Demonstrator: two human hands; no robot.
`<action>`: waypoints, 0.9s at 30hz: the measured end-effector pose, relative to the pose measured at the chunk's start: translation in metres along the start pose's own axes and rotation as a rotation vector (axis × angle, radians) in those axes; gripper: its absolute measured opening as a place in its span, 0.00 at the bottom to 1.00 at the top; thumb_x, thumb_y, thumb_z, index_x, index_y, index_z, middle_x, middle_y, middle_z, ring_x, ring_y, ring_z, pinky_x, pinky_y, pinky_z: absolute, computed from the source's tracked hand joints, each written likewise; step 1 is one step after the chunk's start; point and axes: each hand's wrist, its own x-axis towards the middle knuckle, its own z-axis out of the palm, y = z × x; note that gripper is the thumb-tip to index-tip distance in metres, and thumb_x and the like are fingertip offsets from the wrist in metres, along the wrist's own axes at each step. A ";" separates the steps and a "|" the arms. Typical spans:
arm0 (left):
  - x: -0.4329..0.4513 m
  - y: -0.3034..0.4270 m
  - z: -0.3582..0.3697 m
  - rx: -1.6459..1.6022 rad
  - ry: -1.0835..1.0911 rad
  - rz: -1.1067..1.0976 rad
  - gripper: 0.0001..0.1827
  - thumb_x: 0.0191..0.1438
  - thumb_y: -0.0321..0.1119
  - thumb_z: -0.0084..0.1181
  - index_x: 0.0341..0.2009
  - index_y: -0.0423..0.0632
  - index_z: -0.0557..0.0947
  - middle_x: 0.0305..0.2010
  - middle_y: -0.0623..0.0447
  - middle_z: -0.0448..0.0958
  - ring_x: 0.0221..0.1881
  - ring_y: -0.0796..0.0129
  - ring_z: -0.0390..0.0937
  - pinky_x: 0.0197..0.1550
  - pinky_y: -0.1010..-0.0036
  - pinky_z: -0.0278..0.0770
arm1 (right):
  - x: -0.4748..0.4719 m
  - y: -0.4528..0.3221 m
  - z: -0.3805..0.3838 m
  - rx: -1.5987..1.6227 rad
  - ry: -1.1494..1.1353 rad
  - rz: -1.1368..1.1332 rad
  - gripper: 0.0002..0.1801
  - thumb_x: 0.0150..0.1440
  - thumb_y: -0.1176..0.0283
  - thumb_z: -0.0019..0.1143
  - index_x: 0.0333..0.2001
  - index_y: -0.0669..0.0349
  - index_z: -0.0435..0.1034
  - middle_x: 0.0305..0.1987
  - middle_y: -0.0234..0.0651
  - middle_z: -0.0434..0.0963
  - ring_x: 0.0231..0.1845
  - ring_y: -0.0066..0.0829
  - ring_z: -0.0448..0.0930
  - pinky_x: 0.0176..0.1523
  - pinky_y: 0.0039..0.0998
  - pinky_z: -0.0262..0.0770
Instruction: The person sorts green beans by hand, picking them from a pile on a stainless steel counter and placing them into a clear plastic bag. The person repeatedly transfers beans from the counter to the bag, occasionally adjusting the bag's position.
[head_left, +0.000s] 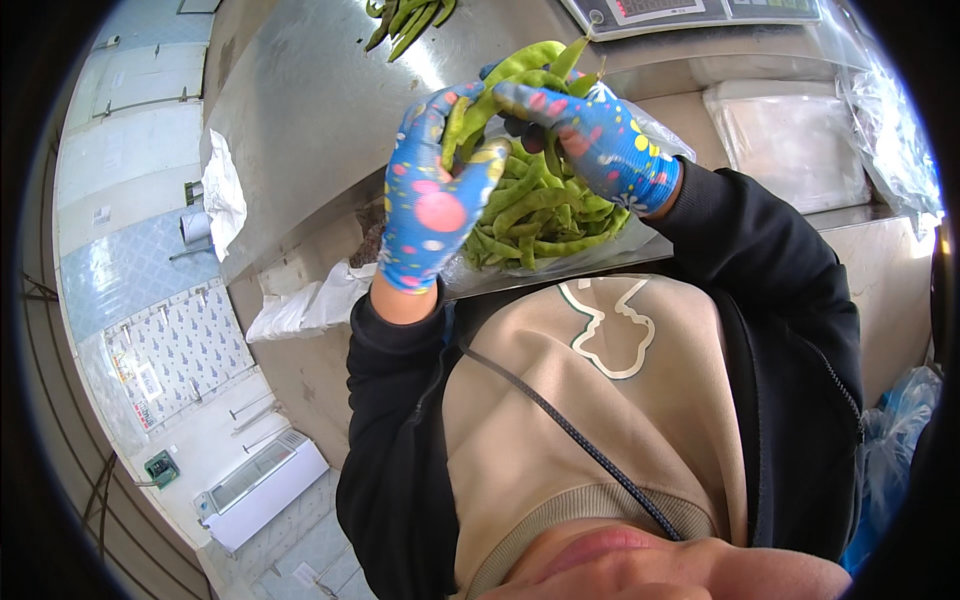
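Both my hands wear blue gloves patterned with dots and flowers. Between them is a bunch of broad green bean pods (525, 64), held up over a larger pile. My left hand (439, 184) grips the bunch from the left, its thumb bent across the lower pods. From the right, my right hand (581, 139) wraps its fingers over the same bunch; dark fingertip coating shows beneath. Directly below lies a heap of green bean pods (544, 214) on a clear plastic bag (649, 251) near the counter's front edge.
A few pods (411, 22) lie farther off on the metal counter (315, 97). A digital scale (690, 19) stands at the back right, with a stack of clear plastic bags (787, 146) nearer. White paper (319, 304) hangs left, and a chest freezer (259, 487) is beyond on the floor.
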 end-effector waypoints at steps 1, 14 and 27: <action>0.000 0.013 -0.002 -0.023 0.030 -0.147 0.26 0.51 0.24 0.60 0.56 0.37 0.73 0.53 0.49 0.76 0.45 0.67 0.76 0.46 0.73 0.75 | 0.000 0.009 -0.007 -0.027 -0.054 -0.101 0.29 0.64 0.48 0.48 0.58 0.60 0.70 0.50 0.31 0.76 0.47 0.20 0.74 0.46 0.21 0.73; 0.005 0.001 -0.026 -0.564 0.220 -0.399 0.21 0.56 0.27 0.52 0.54 0.31 0.74 0.46 0.44 0.78 0.40 0.62 0.78 0.42 0.71 0.79 | 0.004 0.000 -0.015 -0.174 -0.186 -0.054 0.37 0.63 0.41 0.44 0.55 0.66 0.72 0.52 0.39 0.75 0.46 0.23 0.76 0.47 0.23 0.76; 0.002 -0.003 -0.024 -0.609 0.169 -0.397 0.25 0.50 0.22 0.62 0.55 0.36 0.76 0.49 0.48 0.80 0.50 0.66 0.77 0.54 0.75 0.72 | 0.004 -0.011 -0.001 -0.122 -0.124 0.098 0.19 0.61 0.76 0.55 0.56 0.65 0.68 0.46 0.34 0.78 0.37 0.10 0.75 0.38 0.08 0.71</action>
